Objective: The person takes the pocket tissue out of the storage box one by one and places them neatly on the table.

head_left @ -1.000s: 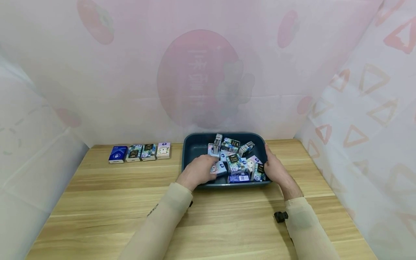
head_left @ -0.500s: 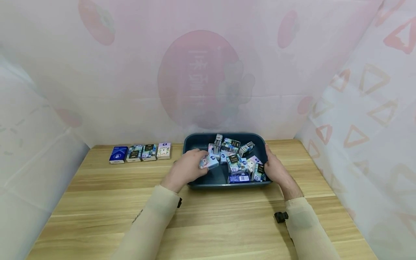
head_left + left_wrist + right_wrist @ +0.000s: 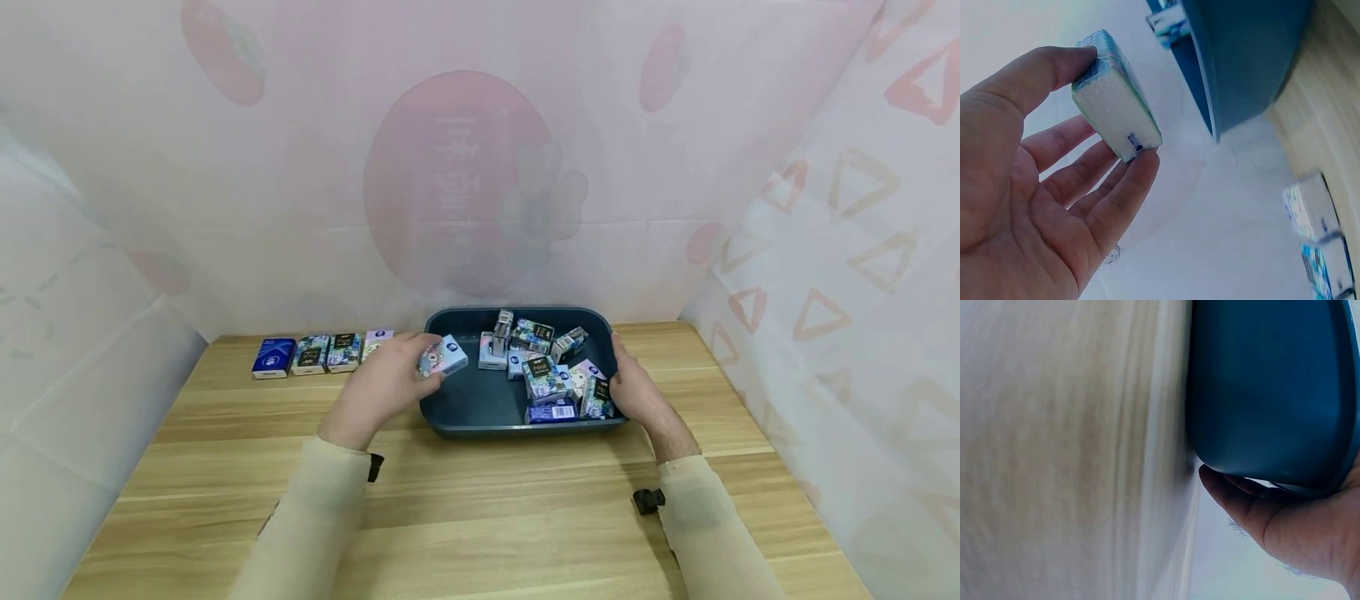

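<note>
My left hand (image 3: 384,381) pinches a small light-blue tissue pack (image 3: 444,357) with a cartoon print, above the left end of a dark blue-green tray (image 3: 468,429). In the left wrist view the thumb lies on one side of the pack (image 3: 1116,103) and fingertips on the other. My right hand (image 3: 636,387) holds the tray's right end. Its fingers (image 3: 1244,503) lie along the outer wall in the right wrist view; part of this hand is hidden. Several tissue packs lie jumbled in the tray, among them a dark floral one (image 3: 545,377) and a blue one (image 3: 551,412).
Along the table's back left stand a blue pack (image 3: 273,357), two dark floral packs (image 3: 310,354) and a pale pink one (image 3: 377,337), partly covered by my left hand. A printed cloth (image 3: 300,250) hangs behind the wooden table (image 3: 487,517).
My left hand has lifted the light-blue tissue pack out of the pile and carried it left to the tray's left edge. The right hand and tray have stayed in place.
</note>
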The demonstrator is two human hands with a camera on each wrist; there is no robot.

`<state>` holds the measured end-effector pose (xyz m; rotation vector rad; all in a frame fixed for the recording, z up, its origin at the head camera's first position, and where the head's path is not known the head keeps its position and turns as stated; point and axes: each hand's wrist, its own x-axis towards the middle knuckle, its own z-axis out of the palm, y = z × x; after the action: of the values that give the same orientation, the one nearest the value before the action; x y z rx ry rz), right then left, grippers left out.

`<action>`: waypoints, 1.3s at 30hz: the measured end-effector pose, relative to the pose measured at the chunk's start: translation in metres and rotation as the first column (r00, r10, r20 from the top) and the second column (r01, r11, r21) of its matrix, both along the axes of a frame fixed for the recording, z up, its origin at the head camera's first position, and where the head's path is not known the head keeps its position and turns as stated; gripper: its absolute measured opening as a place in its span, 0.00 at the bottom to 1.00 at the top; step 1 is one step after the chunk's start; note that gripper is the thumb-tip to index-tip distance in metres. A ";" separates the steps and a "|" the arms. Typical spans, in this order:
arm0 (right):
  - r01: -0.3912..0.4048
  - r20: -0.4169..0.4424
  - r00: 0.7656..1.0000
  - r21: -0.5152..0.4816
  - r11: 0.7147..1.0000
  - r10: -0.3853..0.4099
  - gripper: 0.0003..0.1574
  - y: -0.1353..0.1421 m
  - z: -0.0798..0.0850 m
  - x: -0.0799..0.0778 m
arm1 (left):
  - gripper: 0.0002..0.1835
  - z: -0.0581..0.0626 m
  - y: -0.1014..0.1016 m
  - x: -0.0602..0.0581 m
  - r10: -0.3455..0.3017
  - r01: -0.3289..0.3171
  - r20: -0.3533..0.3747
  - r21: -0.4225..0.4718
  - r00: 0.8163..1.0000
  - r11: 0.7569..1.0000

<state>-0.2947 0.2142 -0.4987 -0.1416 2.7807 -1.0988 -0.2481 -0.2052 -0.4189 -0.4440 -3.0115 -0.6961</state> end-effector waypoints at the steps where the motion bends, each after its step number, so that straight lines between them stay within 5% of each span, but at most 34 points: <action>1: 0.000 0.000 1.000 0.000 1.000 0.000 0.54 0.000 0.000 0.000 | 0.33 0.000 -0.004 0.001 0.006 -0.006 -0.003 0.005 1.000 1.000; 15: 0.000 0.002 1.000 0.003 1.000 0.000 0.54 0.000 0.000 0.000 | 0.33 0.005 -0.061 0.006 0.077 -0.075 -0.027 0.055 0.997 0.996; 39: 0.008 0.006 1.000 0.006 1.000 -0.008 0.54 0.001 -0.002 -0.001 | 0.39 -0.017 -0.149 0.005 0.263 -0.265 0.036 0.059 0.964 0.963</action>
<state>-0.2955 0.2147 -0.5003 -0.1258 2.7819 -1.0905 -0.2427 -0.3539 -0.4358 -0.0279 -2.9816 -0.7773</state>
